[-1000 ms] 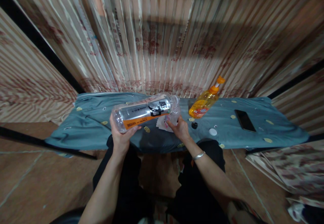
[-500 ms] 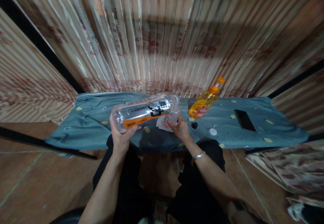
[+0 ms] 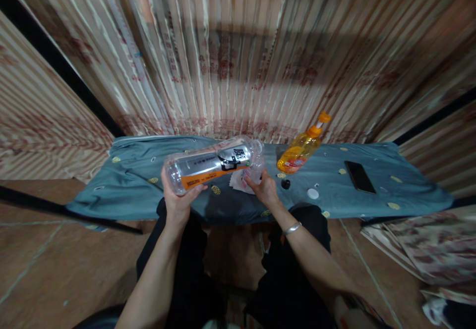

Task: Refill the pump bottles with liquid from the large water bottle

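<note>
My left hand (image 3: 179, 197) is closed round the base end of a large clear bottle (image 3: 211, 164) with a silver and orange label. The bottle lies tilted in the air, its mouth pointing right. Below that mouth is a small clear bottle (image 3: 256, 165), held by my right hand (image 3: 265, 188); whether the two touch cannot be told. A white paper (image 3: 240, 181) lies under the small bottle. To the right, a pump bottle of yellow liquid (image 3: 298, 151) with an orange top stands near a black cap (image 3: 285, 184) and a white round lid (image 3: 312, 193).
A blue-green cloth (image 3: 137, 185) with yellow patterns covers the low surface. On its right part lies a black phone (image 3: 359, 176). A pleated curtain (image 3: 238, 61) hangs behind, with dark bars slanting at both sides.
</note>
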{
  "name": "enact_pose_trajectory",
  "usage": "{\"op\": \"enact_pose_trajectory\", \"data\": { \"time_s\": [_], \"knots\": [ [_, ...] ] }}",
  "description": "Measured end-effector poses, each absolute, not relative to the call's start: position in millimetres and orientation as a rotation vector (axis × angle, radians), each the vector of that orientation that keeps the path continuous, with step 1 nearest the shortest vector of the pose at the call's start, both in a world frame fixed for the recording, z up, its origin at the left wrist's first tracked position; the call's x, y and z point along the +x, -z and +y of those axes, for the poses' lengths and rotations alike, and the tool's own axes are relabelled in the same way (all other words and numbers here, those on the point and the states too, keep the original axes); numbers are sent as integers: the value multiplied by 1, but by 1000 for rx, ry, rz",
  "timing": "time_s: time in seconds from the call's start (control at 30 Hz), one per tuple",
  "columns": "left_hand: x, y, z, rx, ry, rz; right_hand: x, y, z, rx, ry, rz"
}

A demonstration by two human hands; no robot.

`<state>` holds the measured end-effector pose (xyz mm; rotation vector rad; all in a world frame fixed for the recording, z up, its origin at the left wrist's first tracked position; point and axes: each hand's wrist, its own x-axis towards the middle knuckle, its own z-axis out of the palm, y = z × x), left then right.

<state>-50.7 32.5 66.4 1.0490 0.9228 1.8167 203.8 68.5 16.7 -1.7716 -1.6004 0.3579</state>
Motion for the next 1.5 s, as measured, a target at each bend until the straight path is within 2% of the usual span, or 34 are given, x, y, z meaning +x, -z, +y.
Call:
{"op": "enact_pose_trajectory", "data": {
  "time_s": [1.5],
  "knots": [
    [-50, -68, 32, 992, -1811, 927, 202, -18, 69, -1804, -358, -1587]
  ]
}}
